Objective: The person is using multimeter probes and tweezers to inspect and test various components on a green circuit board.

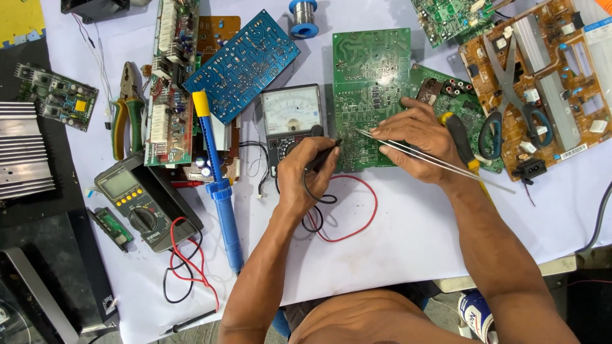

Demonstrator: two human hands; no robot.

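Note:
A green circuit board point(370, 76) lies solder side up in the middle of the table. My left hand point(305, 172) grips a black meter probe point(326, 154), its tip touching the board's lower left part. My right hand point(417, 137) pinches long metal tweezers point(440, 160), whose tips rest on the same board just right of the probe tip. Black and red probe leads point(347, 216) loop below my hands. An analog meter point(292, 114) stands just left of the board.
A blue desoldering pump point(217, 185), a digital multimeter point(137, 200), pliers point(127, 108), a blue circuit board point(245, 64) and further boards lie left. Scissors point(510, 95) rest on a brown board point(548, 76) at right. A solder spool point(303, 18) sits at the back.

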